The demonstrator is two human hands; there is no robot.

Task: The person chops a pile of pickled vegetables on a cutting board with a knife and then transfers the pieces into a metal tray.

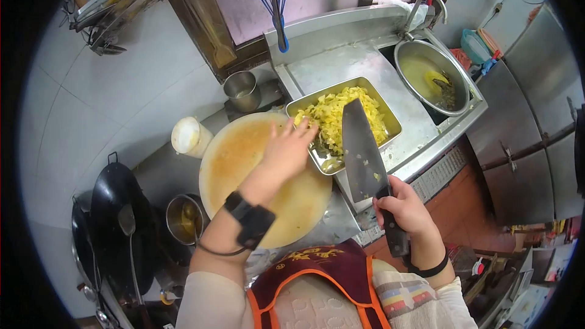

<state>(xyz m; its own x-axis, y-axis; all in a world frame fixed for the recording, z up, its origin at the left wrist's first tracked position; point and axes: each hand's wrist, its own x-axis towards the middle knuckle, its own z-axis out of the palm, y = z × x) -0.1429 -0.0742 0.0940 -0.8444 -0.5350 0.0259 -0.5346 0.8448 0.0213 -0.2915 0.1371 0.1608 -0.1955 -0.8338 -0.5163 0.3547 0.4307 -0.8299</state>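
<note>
A large cleaver [362, 152] is upright in my right hand [405, 207], its black handle in my closed fingers and bits of food stuck to the blade. Chopped yellow-green vegetable [338, 116] fills much of a rectangular metal tray [395, 123]; the blade stands over the tray's front right part. With fingers spread, my left hand [289, 149] is at the tray's left edge, fingertips near the vegetable, holding nothing. Below that hand lies a round cutting board [234, 152] with a wet, stained surface.
Behind the tray is a steel sink counter [332, 64]; a large metal bowl [420, 64] of liquid sits in the sink at right. Left of the board stand a white cup [186, 136], a metal cup [242, 90], a small pot [183, 219] and a black wok [113, 201].
</note>
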